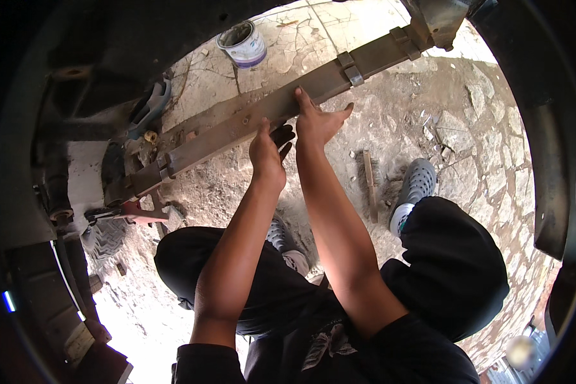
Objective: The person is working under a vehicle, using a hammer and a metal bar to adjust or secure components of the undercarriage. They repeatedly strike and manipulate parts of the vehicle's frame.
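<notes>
A long, rusty flat steel bar with several clamps [326, 81] runs diagonally across the upper middle, beneath a dark metal structure. My left hand [269, 153] is at the bar's lower edge, thumb against it, its dark-stained fingers curved and apart. Just right and higher, my right hand [317, 125] touches the bar with its thumb, other fingers spread out below the edge. Neither hand is closed round the bar.
An open paint can [249, 54] stands on cracked tiles behind the bar. A wire brush [370, 185] lies near my right foot. A red metal tool [147, 216] sits at left, by dark vehicle parts [64, 185]. Rubble covers the ground.
</notes>
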{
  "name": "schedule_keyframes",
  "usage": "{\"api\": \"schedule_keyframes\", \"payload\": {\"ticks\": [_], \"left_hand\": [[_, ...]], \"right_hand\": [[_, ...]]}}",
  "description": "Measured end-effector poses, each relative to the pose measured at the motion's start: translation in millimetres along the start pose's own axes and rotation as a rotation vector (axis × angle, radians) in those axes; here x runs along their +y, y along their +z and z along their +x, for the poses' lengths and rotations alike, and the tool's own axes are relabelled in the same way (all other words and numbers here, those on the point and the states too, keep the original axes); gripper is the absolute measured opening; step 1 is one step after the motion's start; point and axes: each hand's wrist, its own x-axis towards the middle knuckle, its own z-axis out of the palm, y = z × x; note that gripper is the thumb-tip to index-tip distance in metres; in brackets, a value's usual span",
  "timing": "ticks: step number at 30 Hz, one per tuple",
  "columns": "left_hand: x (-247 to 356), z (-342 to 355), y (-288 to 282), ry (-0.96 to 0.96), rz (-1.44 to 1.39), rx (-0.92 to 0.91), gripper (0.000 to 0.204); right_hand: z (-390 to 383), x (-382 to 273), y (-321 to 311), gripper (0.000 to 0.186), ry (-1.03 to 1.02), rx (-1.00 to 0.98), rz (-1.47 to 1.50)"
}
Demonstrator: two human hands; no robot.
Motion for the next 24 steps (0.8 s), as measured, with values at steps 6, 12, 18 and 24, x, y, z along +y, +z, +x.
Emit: {"api": "schedule_keyframes", "payload": {"ticks": [6, 12, 18, 24], "left_hand": [[11, -4, 5, 0.058, 0.072, 0.148, 0.039], [17, -2, -3, 0.130, -0.014, 0.198, 0.031], [14, -7, -2, 0.110, -0.026, 0.238, 0.031], [27, -2, -3, 0.313, -0.186, 0.248, 0.028]], "right_hand": [[9, -15, 28, 0.133, 0.044, 0.039, -0.040], [-12, 4, -13, 0.131, 0.014, -0.025, -0.055], [4, -15, 24, 0.133, 0.045, -0.009, -0.023], [-34, 19, 5, 0.133, 0.053, -0.085, 0.034]]}}
